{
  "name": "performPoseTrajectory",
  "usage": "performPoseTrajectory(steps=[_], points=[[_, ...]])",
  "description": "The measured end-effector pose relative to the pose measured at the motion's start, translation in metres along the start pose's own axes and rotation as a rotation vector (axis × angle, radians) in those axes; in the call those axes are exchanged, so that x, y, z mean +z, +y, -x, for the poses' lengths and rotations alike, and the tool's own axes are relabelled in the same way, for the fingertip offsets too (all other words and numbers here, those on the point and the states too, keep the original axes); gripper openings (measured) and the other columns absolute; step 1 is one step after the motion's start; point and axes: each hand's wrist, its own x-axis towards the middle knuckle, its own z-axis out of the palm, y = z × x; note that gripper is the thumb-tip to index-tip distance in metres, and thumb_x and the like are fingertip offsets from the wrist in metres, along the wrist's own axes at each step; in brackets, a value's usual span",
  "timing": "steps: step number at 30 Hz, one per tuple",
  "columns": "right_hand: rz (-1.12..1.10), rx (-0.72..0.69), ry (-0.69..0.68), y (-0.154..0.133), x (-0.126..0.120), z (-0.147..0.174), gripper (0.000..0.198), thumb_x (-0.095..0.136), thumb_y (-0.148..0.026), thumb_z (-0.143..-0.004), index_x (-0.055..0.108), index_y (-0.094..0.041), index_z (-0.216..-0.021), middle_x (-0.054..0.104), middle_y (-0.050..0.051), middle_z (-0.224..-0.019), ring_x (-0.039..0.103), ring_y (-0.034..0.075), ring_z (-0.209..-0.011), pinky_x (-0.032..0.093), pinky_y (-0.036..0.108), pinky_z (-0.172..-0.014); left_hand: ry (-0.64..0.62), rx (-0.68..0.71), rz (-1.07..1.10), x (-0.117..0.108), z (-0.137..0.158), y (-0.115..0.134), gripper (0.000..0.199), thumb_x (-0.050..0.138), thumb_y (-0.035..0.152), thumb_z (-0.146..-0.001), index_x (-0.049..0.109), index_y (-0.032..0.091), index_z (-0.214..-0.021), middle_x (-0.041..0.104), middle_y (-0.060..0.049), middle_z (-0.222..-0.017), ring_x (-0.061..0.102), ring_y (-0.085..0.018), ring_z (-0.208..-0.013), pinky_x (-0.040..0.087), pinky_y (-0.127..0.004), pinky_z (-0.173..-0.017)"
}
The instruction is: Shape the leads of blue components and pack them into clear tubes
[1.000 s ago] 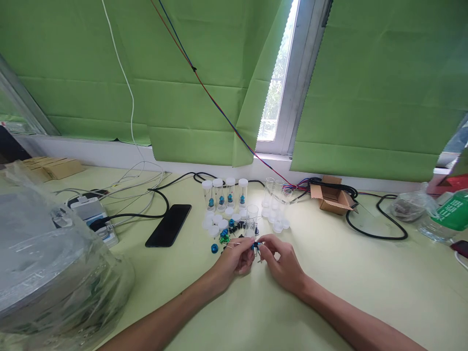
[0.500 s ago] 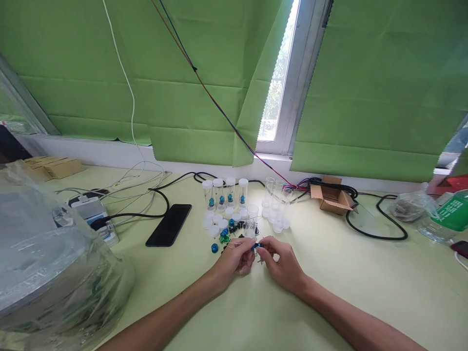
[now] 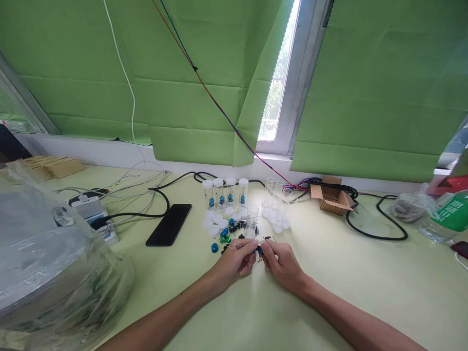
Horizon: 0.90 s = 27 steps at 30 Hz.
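Observation:
My left hand and my right hand meet over the table, both closed on a small dark-blue part between the fingertips. A thin wire sticks out leftward over my left hand. What else the fingers cover is hidden. Just beyond them stands an open clear tube. Small black parts, a green piece and a blue knob-like piece lie beside my left hand. White caps are spread behind these.
Several capped tubes with blue parts inside stand at the back; open tubes stand right of them. A phone and a power strip lie left. A cardboard box, black cable and bottle are right. Plastic wrapping fills the near left.
My right fingers have shifted slightly and closed in nearer my left fingertips around the blue part, which has turned a little. My left hand has barely moved.

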Motion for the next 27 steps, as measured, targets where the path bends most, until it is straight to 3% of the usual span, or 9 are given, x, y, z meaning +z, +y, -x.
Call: performPoseTrajectory(steps=[16,18,20,22,27], points=[[-0.002,0.017,0.025,-0.0005,0.0010,-0.0004,0.052,0.029,-0.036,-0.102,0.046,-0.020,-0.055,0.048,-0.002,-0.048,0.045,0.011,-0.047,0.037,0.024,-0.053,0.012,-0.009,0.026,-0.0029,-0.0021,-0.0035,0.044,0.065,0.045,-0.079,0.046,0.016,-0.053,0.045,0.003,-0.047,0.034,-0.005,-0.038,0.014,-0.023,-0.041],[-0.002,0.001,0.047,-0.0019,0.0004,0.0000,0.045,0.034,-0.035,-0.101,0.054,-0.019,-0.064,0.055,0.000,-0.055,0.049,0.012,-0.051,0.040,0.024,-0.055,0.035,-0.018,0.061,-0.0045,-0.0033,-0.0044,0.043,0.064,0.044,-0.081,0.047,0.015,-0.054,0.045,0.003,-0.048,0.033,-0.005,-0.038,0.013,-0.023,-0.040],[-0.015,-0.014,0.076,-0.0033,0.0000,0.0009,0.026,0.043,-0.034,-0.097,0.061,-0.017,-0.088,0.061,0.002,-0.067,0.051,0.012,-0.055,0.041,0.024,-0.055,0.062,-0.027,0.095,-0.0053,-0.0039,-0.0043,0.043,0.062,0.045,-0.082,0.047,0.015,-0.054,0.045,0.003,-0.048,0.033,-0.005,-0.038,0.012,-0.023,-0.040],[-0.026,-0.030,0.088,-0.0041,0.0001,0.0019,0.021,0.052,-0.031,-0.093,0.059,-0.017,-0.107,0.064,0.002,-0.075,0.051,0.012,-0.054,0.042,0.024,-0.053,0.080,-0.034,0.114,-0.0051,-0.0040,-0.0034,0.044,0.062,0.045,-0.082,0.047,0.015,-0.054,0.045,0.003,-0.047,0.033,-0.005,-0.038,0.013,-0.023,-0.040],[-0.050,-0.055,0.081,-0.0026,0.0010,0.0022,0.015,0.054,-0.025,-0.091,0.059,-0.017,-0.103,0.063,0.001,-0.071,0.051,0.012,-0.054,0.043,0.024,-0.053,0.072,-0.024,0.118,-0.0040,-0.0033,-0.0029,0.043,0.064,0.043,-0.080,0.047,0.015,-0.053,0.044,0.003,-0.048,0.031,-0.005,-0.038,0.013,-0.022,-0.039]])
